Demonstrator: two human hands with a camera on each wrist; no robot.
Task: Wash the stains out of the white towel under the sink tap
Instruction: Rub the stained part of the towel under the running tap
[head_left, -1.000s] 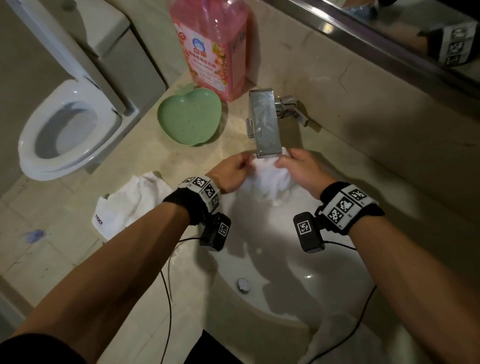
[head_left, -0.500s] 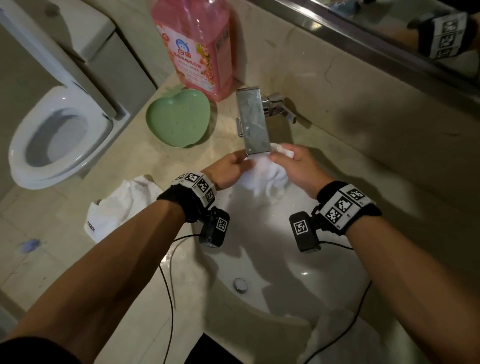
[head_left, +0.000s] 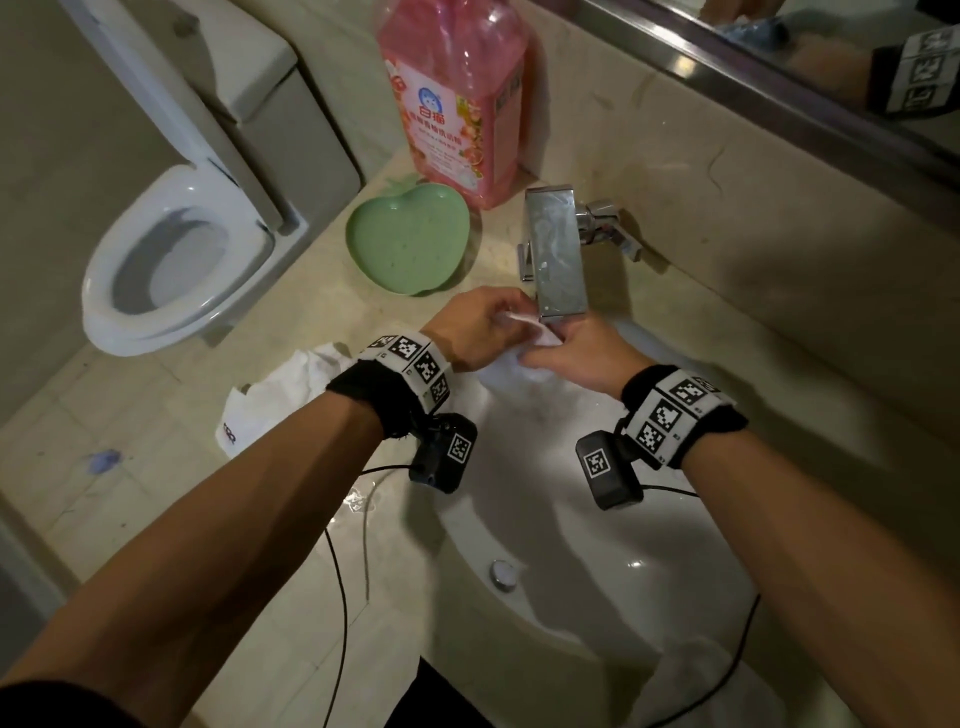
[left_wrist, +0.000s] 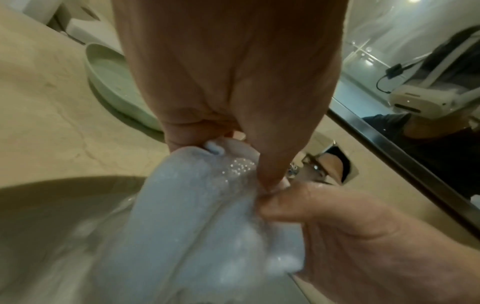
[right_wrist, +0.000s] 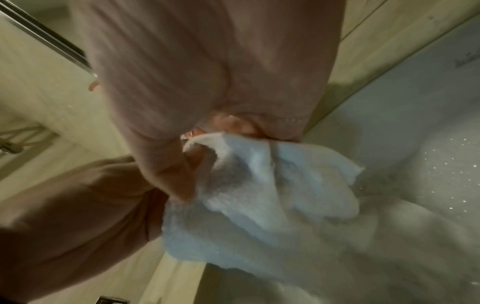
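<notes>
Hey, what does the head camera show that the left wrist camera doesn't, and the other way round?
Only the head view shows the tap, the pink bottle, the toilet, the sink drain and a second white cloth on the counter. Only the left wrist view shows water beads on the towel up close. Both show the left hand and right hand gripping the towel, and the green dish.

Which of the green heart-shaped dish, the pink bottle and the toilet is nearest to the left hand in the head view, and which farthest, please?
From the left hand:
1. Green heart-shaped dish, on the counter just behind it.
2. Pink bottle, farther back by the wall.
3. Toilet, off the counter to the left.
</notes>
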